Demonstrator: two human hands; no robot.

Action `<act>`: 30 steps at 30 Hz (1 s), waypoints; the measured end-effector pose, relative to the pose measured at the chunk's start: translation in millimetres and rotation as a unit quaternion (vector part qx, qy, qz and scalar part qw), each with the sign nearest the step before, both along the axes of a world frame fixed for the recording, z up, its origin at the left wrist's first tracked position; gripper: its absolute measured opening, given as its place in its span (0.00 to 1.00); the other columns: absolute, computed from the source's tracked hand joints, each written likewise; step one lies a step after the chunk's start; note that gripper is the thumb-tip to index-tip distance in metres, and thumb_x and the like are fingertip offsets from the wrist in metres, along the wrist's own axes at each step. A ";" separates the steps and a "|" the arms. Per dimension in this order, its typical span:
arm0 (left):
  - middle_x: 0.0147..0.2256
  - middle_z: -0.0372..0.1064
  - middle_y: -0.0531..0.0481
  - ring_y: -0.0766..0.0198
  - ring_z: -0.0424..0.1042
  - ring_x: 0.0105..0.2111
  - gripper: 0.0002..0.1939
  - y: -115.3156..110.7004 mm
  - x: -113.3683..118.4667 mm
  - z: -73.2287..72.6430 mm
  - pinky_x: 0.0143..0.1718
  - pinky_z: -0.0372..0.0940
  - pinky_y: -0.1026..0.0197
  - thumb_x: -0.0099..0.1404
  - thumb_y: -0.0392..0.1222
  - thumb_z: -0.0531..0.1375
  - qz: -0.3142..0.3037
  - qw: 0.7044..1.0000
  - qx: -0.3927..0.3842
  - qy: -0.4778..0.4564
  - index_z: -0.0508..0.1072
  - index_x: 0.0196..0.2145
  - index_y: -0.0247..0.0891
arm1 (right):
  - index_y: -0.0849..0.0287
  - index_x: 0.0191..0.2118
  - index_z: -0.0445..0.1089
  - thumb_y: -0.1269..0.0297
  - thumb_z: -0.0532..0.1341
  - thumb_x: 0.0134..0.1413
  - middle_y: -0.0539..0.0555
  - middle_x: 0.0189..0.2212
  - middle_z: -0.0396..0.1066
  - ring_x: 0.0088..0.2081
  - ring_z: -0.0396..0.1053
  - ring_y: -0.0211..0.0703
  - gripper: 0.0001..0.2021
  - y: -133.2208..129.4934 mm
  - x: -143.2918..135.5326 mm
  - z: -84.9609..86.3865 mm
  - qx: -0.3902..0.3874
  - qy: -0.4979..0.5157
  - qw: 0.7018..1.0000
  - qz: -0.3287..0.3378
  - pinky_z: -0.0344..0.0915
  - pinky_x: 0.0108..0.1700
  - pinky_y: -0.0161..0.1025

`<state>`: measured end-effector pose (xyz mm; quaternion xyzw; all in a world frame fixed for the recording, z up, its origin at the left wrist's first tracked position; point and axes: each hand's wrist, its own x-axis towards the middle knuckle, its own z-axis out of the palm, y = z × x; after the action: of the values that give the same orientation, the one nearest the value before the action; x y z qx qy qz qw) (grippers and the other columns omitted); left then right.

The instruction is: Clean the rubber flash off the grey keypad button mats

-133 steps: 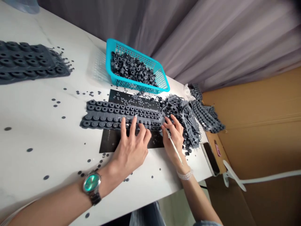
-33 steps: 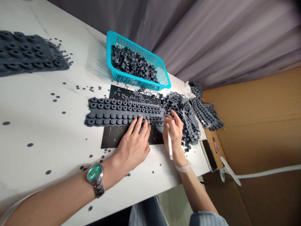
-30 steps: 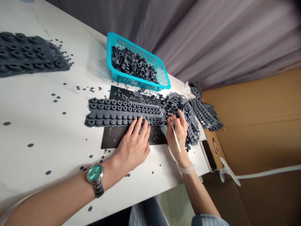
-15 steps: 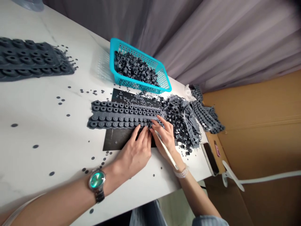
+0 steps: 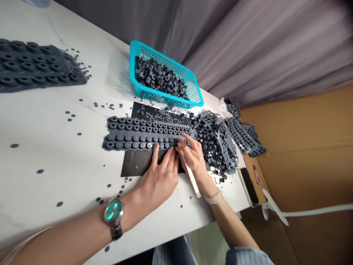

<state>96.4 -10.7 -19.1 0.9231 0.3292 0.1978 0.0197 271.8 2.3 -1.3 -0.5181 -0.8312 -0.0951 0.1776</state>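
Observation:
A grey rubber sheet of moulded ring-shaped parts (image 5: 132, 134) lies in rows across a black mat (image 5: 136, 163). On the sheet's near edge rest the fingertips of my left hand (image 5: 162, 176), its fingers stretched out and the index apart from the others. My right hand (image 5: 194, 158) is closed around a slim white tool (image 5: 193, 178), whose back end points toward me. The working tip is hidden among the fingers at the sheet's near row, close to my left fingertips. Small grey discs (image 5: 160, 115) are scattered on the mat behind the sheet.
Behind the mat stands a turquoise basket (image 5: 168, 96) with many small dark rings. To the right lie a heap of loose rings and torn webbing (image 5: 215, 141) and more moulded strips (image 5: 245, 136). Stacked sheets (image 5: 33, 68) lie at left. A cardboard box (image 5: 300, 147) borders the right side.
The white tool has swung so its back end sits further left, away from the right wrist. My left index finger has shifted slightly left along the sheet's edge.

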 end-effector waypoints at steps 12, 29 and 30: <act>0.58 0.66 0.28 0.44 0.59 0.62 0.25 -1.5 1.8 -3.0 0.64 0.43 0.29 0.69 0.37 0.49 0.002 1.000 -0.009 0.002 0.66 0.59 0.20 | 0.55 0.43 0.67 0.73 0.56 0.63 0.59 0.49 0.76 0.61 0.64 0.50 0.07 -2.0 -3.5 7.5 0.017 0.032 0.999 -0.005 0.64 0.55 0.51; 0.59 0.64 0.27 0.43 0.59 0.62 0.25 -2.2 1.1 1.7 0.63 0.47 0.29 0.69 0.37 0.48 0.003 1.000 0.011 0.016 0.65 0.60 0.19 | 0.56 0.46 0.66 0.73 0.52 0.66 0.61 0.49 0.75 0.64 0.60 0.51 0.09 -2.8 -5.5 2.9 -0.017 -0.019 1.000 0.016 0.63 0.57 0.53; 0.59 0.64 0.27 0.43 0.59 0.62 0.26 -2.1 0.7 2.9 0.62 0.48 0.29 0.69 0.37 0.48 0.004 1.000 0.013 0.017 0.64 0.60 0.19 | 0.57 0.46 0.66 0.74 0.52 0.66 0.61 0.49 0.75 0.65 0.59 0.51 0.09 -1.7 -4.4 1.2 -0.022 -0.022 0.999 0.019 0.63 0.58 0.53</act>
<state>97.2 -12.8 -16.3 0.9251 0.3308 0.1866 0.0011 267.4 0.6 -0.1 -0.5038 -0.8466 -0.0846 0.1494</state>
